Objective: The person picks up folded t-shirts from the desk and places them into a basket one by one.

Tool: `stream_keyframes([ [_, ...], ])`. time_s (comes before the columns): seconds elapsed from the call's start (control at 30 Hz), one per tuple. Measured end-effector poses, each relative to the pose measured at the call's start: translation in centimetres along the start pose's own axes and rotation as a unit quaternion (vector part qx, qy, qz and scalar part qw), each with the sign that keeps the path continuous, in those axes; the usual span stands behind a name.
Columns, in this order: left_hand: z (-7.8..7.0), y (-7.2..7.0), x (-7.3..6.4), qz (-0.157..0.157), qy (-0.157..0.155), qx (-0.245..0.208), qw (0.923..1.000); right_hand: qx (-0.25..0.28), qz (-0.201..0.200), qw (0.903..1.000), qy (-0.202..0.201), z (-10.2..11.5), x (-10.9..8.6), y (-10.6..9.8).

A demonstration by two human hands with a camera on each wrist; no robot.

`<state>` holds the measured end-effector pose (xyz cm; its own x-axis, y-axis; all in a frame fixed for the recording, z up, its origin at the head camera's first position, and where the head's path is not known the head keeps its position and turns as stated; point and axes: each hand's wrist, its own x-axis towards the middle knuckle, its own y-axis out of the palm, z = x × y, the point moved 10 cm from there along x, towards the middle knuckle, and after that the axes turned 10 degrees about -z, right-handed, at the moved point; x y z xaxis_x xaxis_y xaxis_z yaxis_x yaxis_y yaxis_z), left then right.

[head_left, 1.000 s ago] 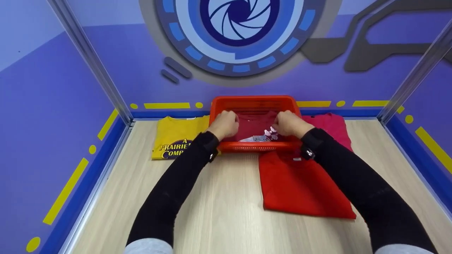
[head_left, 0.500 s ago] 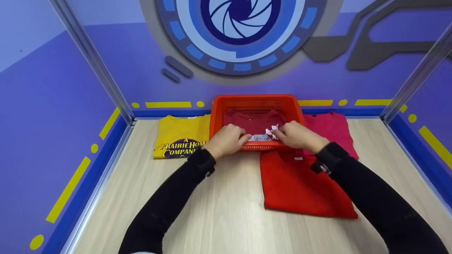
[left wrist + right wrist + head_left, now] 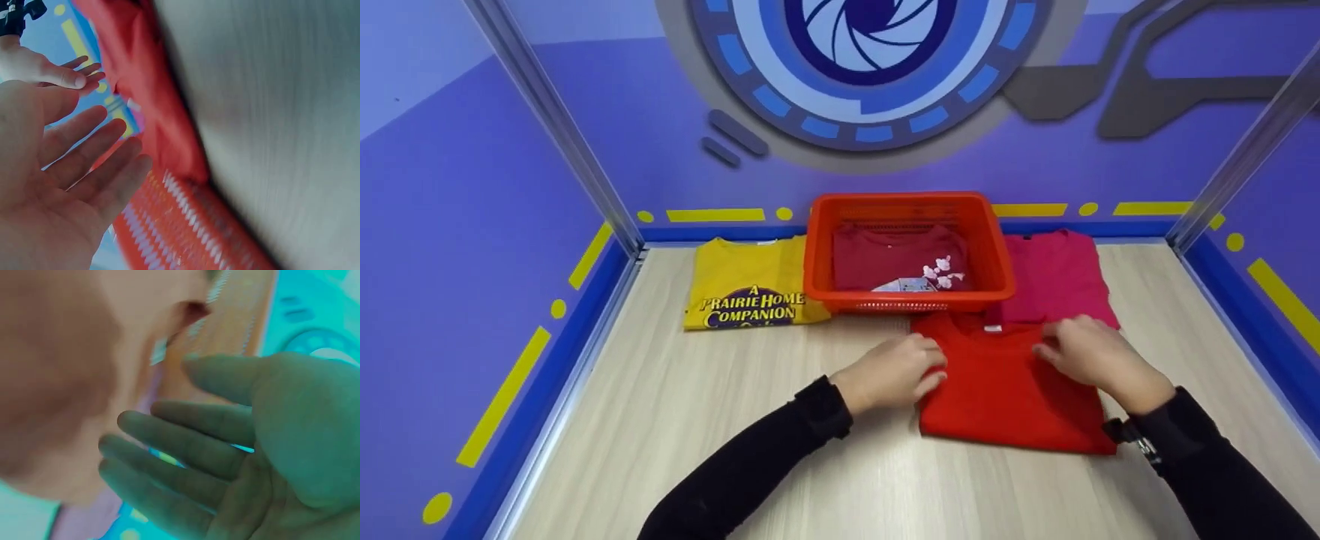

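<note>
A folded red T-shirt [image 3: 1005, 397] lies on the table in front of the basket. My left hand [image 3: 894, 372] is at its left edge with fingers loosely extended, holding nothing. Over its upper right part is my right hand [image 3: 1099, 358], fingers likewise relaxed. Both wrist views show spread fingers and bare palms. Inside the orange-red plastic basket [image 3: 911, 301] lies a folded dark red T-shirt [image 3: 877, 259] with a white blossom print. Whether either hand touches the red T-shirt cannot be told.
Left of the basket lies a folded yellow T-shirt [image 3: 739, 274] with printed lettering. A folded pink T-shirt [image 3: 1057, 277] lies to the basket's right. The basket stands against the blue-purple back wall [image 3: 660, 150], and side walls bound the table [image 3: 660, 420].
Both hands have left the dark red T-shirt in the basket and drawn back toward me, to the sides of the red T-shirt. Their fingers have loosened.
</note>
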<state>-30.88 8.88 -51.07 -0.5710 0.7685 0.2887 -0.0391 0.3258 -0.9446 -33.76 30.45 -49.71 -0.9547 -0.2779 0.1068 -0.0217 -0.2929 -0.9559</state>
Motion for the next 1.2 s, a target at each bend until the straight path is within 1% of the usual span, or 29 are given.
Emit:
stream_keyframes([
  [0.1, -0.1, 1.9, 0.0, 0.015, -0.001, 0.005, 0.9999, -0.014, -0.005, 0.9998, -0.01, -1.4, -0.9, 1.6],
  [0.17, 0.0, 2.9, 0.0, 0.02, -0.01, 0.007, 0.9997, -0.016, -0.012, 0.9996, -0.019, -1.7, -1.3, 2.4],
  [0.23, 0.0, 3.4, -0.1, 0.02, -0.019, 0.013, 0.9995, -0.02, -0.02, 0.9993, -0.025, -1.7, -1.6, 2.9],
  [0.33, 0.1, 3.6, -0.1, 0.017, -0.028, 0.02, 0.9993, -0.027, -0.041, 0.9984, -0.029, -1.5, -1.8, 3.0],
  [0.47, 0.4, 3.2, -0.6, 0.018, -0.034, 0.018, 0.9991, -0.027, -0.051, 0.9978, -0.03, -0.7, -1.7, 3.0],
  [0.67, 1.9, 2.0, -2.1, 0.014, -0.059, -0.002, 0.9981, -0.03, -0.059, 0.9972, -0.035, 1.4, -1.0, 3.4],
  [1.03, 4.4, 0.0, -6.4, -0.007, -0.1, -0.002, 0.995, -0.042, -0.061, 0.9947, -0.072, 6.6, 0.8, 4.9],
  [1.1, 5.1, -0.3, -7.2, -0.009, -0.111, 0.001, 0.9938, -0.039, -0.066, 0.9938, -0.08, 7.6, 1.1, 5.2],
  [1.2, 6.2, -0.9, -8.3, -0.01, -0.124, 0.018, 0.9921, -0.03, -0.081, 0.9917, -0.095, 9.2, 1.5, 5.7],
])
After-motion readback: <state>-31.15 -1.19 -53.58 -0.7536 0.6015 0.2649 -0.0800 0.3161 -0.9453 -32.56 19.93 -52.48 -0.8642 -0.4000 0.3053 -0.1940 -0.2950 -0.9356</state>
